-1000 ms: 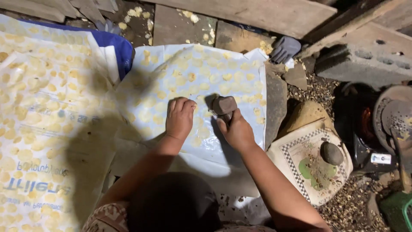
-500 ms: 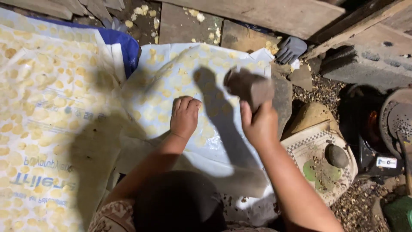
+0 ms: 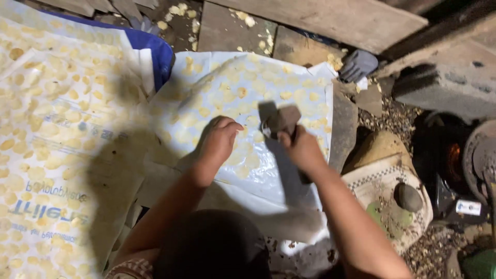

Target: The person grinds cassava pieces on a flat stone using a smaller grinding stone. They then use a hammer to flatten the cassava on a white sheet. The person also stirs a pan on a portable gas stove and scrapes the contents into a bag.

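stone [image 3: 281,120] motion-blurred, right hand [image 3: 302,150] covering its lower part, green object [image 3: 478,264] cut off at corner

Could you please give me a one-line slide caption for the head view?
Right hand lifts a dark block above a white sheet dotted with pale yellow flattened pieces; left hand rests there.

Single head view, steep top-down and close: worker's own head at bottom centre of frame, both forearms reaching up-frame over the white sheet [image 3: 289,93] at frame centre.
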